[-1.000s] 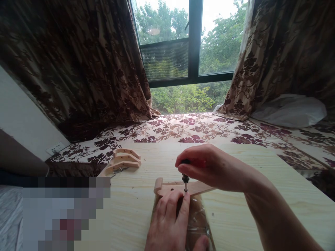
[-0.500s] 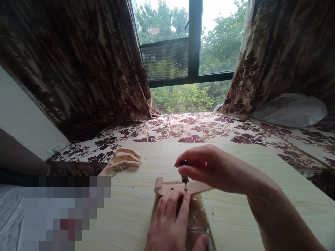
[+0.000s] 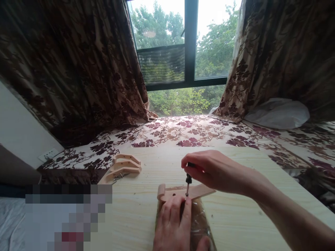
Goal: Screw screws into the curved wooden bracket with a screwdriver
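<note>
Our right hand [image 3: 213, 170], grip closed round the screwdriver [image 3: 188, 179], rises slightly, tip still at the wooden piece [image 3: 200, 191], seemingly mid-turn. Our left hand [image 3: 175, 219] lies open, steadying it

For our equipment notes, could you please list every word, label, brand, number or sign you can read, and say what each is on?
None can be read.
Screwdriver: no lettering shows; the right hand covers much of the handle.
Wooden piece and brown packet: no lettering can be made out.
Wall socket: too small to tell any marking.
</note>
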